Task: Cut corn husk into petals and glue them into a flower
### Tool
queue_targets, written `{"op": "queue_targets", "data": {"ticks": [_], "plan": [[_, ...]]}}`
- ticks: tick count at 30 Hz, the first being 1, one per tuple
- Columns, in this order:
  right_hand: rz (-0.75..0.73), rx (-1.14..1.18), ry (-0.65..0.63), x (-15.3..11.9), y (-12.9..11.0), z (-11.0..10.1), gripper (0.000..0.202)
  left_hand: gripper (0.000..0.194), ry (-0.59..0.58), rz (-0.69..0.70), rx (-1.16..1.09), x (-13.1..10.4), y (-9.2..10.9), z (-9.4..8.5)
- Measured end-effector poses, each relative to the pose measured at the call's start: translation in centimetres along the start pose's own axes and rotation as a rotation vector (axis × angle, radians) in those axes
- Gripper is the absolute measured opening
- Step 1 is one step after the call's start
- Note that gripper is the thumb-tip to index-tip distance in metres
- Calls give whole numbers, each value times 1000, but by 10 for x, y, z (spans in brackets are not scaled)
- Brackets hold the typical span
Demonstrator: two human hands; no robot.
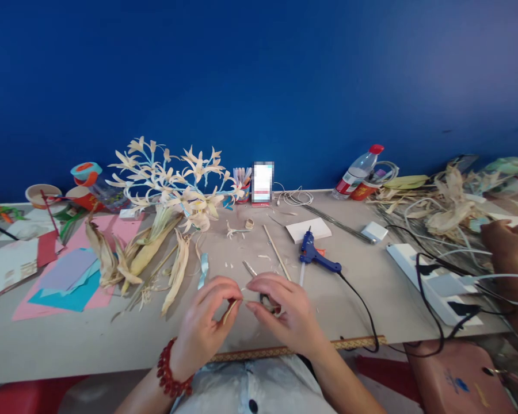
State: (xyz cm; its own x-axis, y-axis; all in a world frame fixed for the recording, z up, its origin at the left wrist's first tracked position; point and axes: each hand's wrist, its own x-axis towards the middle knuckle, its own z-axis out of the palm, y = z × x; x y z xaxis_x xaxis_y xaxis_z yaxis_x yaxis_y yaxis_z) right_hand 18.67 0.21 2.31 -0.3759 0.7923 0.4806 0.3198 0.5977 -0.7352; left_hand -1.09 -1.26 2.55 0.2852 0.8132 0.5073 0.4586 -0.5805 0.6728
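Over the front of the table, my left hand [209,313] pinches a pale, narrow strip of corn husk [229,311] between thumb and fingers. My right hand [287,307] meets it fingertip to fingertip, its thumb and forefinger closed at the strip's other end. A small dark and pale object shows under the curled right fingers; I cannot tell what it is or whether it is held. Just beyond lie a thin pale stick [277,253], husk scraps [264,257] and a shiny light-blue ribbon piece [204,270].
A blue glue gun [313,253] rests on a white card [323,229], its cord trailing right. Husk flowers [176,184], dried husks [179,270] and coloured paper [71,273] occupy the left. Rightward are a power strip [408,270], a bottle [358,172] and another person's hand [509,244].
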Motion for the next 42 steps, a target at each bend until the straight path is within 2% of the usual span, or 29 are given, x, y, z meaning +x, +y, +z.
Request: {"op": "queue_targets", "data": {"ticks": [2,8,13,22,30,35,42], "plan": [[-34,12,-6,2,-1,4,10,21,12,18,3,0,0,1],[-104,-8,80,4,-2,10,12,33,-8,-29,-61,-3,2,0],[-152,-41,110,3,-3,10,14,24,18,-18,-21,-2,4,5],[-151,-21,102,0,-1,12,14,17,34,-26,-23,-1,6,7],[-172,-26,119,0,-1,13,14,22,72,-34,-12,-5,5,6],[-154,-13,111,0,-1,13,14,29,0,-6,-23,-3,7,2],[-169,-41,115,1,-1,13,14,20,42,-11,-19,1,7,8]]}}
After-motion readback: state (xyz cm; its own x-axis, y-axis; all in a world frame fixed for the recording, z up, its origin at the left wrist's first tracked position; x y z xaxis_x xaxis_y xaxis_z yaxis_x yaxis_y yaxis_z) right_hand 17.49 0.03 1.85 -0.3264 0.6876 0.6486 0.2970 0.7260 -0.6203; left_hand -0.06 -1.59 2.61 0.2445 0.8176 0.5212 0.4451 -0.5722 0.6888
